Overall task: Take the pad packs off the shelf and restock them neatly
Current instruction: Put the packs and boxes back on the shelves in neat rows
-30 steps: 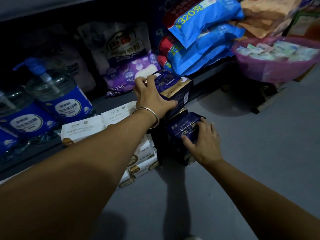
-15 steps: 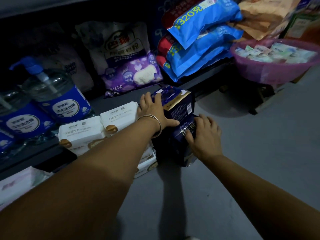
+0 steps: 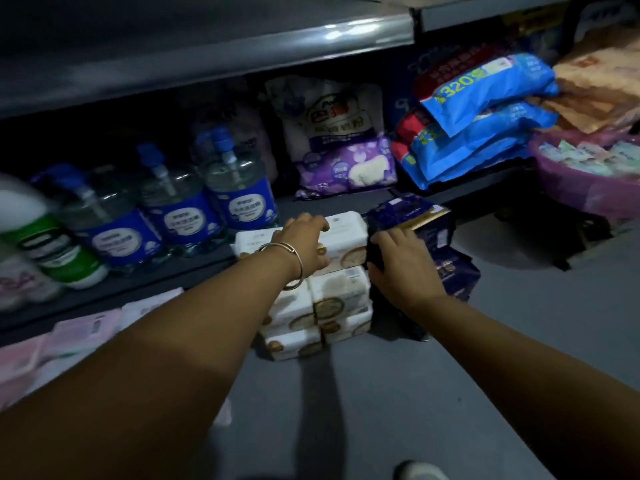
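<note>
White-and-gold pad packs (image 3: pixel 341 237) sit stacked at the front edge of a low, dark shelf (image 3: pixel 145 289), the top pack level with the shelf and more of the same piled beneath it down to the grey floor (image 3: pixel 502 358). A person crouching before the shelf reaches in with both bare arms. Their left hand (image 3: pixel 306 242), a thin metal bangle (image 3: pixel 289 261) at the wrist, lies over the top white pack with fingers close together and curved over its far edge, thumb down the near face. Their right hand (image 3: pixel 401 268) rests just beside it on a dark blue pad pack (image 3: pixel 412 216) with a gold band, fingers lying together across its near side; whether they curl round it is hard to tell in the dim light. Another dark blue pack (image 3: pixel 453 275) stands below, touching the floor at the shelf's right end. Further back on the shelf stand clear pump bottles with blue labels (image 3: pixel 239 199), a green-labelled bottle (image 3: pixel 52 244) toward the left, and a white-and-purple bag (image 3: pixel 341 147) against the rear. Blue bags (image 3: pixel 478 109) lie heaped at the right, next to a pink basin (image 3: pixel 588 192) of small packets. Pink packs (image 3: pixel 69 334) lie at the lower left.
</note>
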`<act>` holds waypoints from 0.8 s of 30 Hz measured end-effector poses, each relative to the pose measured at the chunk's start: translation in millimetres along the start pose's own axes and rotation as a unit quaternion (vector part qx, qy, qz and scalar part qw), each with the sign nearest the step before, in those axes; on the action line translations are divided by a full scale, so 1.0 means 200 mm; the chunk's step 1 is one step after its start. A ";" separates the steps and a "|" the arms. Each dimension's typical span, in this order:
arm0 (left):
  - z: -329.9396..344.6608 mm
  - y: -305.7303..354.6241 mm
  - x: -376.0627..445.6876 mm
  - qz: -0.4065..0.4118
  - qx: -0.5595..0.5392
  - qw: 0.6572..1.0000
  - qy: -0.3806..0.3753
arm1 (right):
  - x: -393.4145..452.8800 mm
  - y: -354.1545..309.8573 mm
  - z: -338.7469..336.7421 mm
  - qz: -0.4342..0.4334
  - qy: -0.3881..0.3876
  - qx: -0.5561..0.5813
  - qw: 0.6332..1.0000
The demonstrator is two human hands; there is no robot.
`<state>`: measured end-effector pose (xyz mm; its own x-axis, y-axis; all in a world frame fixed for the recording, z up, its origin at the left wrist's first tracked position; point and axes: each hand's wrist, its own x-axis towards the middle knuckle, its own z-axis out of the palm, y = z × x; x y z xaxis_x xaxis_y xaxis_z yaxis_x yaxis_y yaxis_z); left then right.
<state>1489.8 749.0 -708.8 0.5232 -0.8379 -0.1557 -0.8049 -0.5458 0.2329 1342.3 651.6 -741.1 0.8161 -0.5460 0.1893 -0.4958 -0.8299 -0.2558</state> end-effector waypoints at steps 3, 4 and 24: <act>-0.07 -0.23 -0.19 -0.025 0.044 0.999 -0.017 | 0.04 -0.27 -0.01 -0.026 -0.042 -0.055 0.997; -0.10 -0.31 -0.25 -0.032 0.058 0.998 -0.018 | 0.05 -0.36 0.00 -0.041 -0.063 -0.068 0.995; -0.51 -1.59 -1.25 -0.124 0.114 0.983 -0.068 | -0.01 -2.13 0.05 -0.215 -0.218 -0.057 0.950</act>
<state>1644.4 1132.1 -645.7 0.6813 -0.6629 -0.3104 -0.7076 -0.7050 -0.0475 1554.8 1007.8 -641.9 0.9837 -0.0753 -0.1633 -0.0978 -0.9861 -0.1344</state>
